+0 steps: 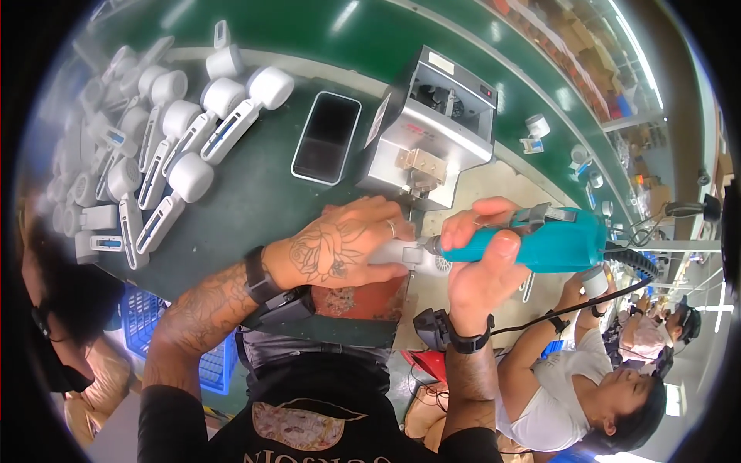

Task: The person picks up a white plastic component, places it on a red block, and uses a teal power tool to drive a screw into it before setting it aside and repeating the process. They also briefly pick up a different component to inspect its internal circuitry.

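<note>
My left hand (340,243) is closed on a white handheld fan (395,253), pressing it down at the table's front part; much of the fan is hidden under the fingers. In my right hand (482,270) is a teal electric screwdriver (567,238), lying sideways with its tip toward the left. That tip meets the fan beside my left fingertips; whether a screw sits there I cannot tell. Just beyond both hands stands a grey screw feeder (436,127) with a small metal block on its front. A reddish-brown pad (359,301) lies below my left hand.
White handheld fans (189,177) lie heaped on the table's left side. A phone (327,139) rests left of the feeder. Behind runs a green conveyor (309,31) carrying a few parts. A black cable (571,315) crosses at right, near a co-worker (579,386). A blue crate (220,363) stands lower left.
</note>
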A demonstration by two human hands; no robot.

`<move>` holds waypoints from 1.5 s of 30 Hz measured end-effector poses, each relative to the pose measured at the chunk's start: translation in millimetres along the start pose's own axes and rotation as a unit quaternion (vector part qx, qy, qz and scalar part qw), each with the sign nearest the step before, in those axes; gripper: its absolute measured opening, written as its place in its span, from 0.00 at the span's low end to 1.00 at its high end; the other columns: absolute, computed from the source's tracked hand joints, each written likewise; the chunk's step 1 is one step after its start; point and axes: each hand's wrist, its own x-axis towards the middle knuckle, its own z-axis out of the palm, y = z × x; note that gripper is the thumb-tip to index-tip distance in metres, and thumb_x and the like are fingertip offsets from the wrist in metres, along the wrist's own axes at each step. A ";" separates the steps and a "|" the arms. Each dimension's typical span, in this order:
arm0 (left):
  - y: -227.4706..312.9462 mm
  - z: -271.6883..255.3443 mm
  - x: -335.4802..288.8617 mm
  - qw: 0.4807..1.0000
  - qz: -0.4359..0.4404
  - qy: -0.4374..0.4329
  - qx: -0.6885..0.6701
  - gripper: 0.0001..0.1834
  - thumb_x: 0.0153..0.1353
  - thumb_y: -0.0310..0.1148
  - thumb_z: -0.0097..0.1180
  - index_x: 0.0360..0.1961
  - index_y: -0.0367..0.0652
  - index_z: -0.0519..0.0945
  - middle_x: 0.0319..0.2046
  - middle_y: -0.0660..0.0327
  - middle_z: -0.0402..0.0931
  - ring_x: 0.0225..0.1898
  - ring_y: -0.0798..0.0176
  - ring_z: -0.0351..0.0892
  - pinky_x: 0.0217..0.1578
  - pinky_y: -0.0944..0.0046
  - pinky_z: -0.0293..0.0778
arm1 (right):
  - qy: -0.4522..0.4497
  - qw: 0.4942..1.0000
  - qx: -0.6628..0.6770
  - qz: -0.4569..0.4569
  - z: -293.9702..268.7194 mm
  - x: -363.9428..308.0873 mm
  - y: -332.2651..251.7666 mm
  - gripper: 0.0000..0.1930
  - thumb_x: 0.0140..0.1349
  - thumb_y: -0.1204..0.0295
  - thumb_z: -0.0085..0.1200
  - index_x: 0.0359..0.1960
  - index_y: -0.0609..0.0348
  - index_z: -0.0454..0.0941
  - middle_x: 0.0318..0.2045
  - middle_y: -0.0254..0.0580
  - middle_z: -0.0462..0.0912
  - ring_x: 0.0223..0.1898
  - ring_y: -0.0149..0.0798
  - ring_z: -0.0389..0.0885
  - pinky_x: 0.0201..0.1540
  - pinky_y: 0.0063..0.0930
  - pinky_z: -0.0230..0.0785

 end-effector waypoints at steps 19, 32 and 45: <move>2.0 1.8 -0.7 0.999 -0.011 -0.005 0.029 0.19 0.54 0.39 0.68 0.43 0.45 0.78 0.41 0.60 0.73 0.46 0.53 0.75 0.48 0.54 0.73 | -0.050 0.998 0.007 0.035 -3.5 6.2 11.6 0.23 0.70 0.52 0.52 0.40 0.65 0.68 0.23 0.40 0.72 0.24 0.36 0.73 0.27 0.31 0.68; -0.4 5.7 -5.0 1.000 0.014 0.010 0.010 0.19 0.54 0.39 0.68 0.45 0.46 0.79 0.40 0.61 0.73 0.45 0.53 0.74 0.45 0.55 0.74 | -0.025 0.997 0.019 -0.076 22.8 48.2 30.0 0.18 0.72 0.57 0.51 0.41 0.64 0.69 0.24 0.38 0.73 0.27 0.35 0.74 0.32 0.30 0.69; -4.5 4.0 -1.6 0.999 0.040 0.004 0.036 0.14 0.59 0.35 0.61 0.44 0.41 0.77 0.38 0.58 0.71 0.42 0.52 0.72 0.40 0.54 0.73 | 0.011 0.999 -0.037 -0.011 -11.3 -24.1 -10.0 0.36 0.63 0.35 0.49 0.45 0.64 0.69 0.19 0.37 0.69 0.20 0.35 0.69 0.24 0.29 0.63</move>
